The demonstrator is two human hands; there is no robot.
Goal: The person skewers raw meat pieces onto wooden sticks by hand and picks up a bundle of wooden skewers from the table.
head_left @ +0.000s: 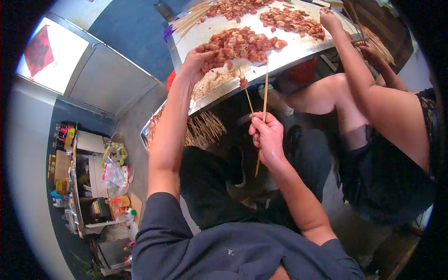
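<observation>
My right hand [268, 136] grips several thin bamboo skewers [265, 94] in front of the table edge. One skewer leans left and carries small pieces of raw meat [243, 81] near its upper end. The other skewers look bare. At the left side of the nearest pile of cut raw meat [245, 43], my left hand [206, 59] has its fingers bent against the pieces. Whether a piece is pinched between them is hidden. The pile lies on a pale metal-edged tabletop [259, 71], with wet meat scraps along its near edge.
More meat piles [292, 22] and a bundle of bare skewers [194, 17] lie farther back. Below the table at left, a metal tray [143, 134] holds loaded skewers [204, 129]. A co-worker's arm [353, 66] reaches in from the right. Cluttered shelves [92, 175] stand at left.
</observation>
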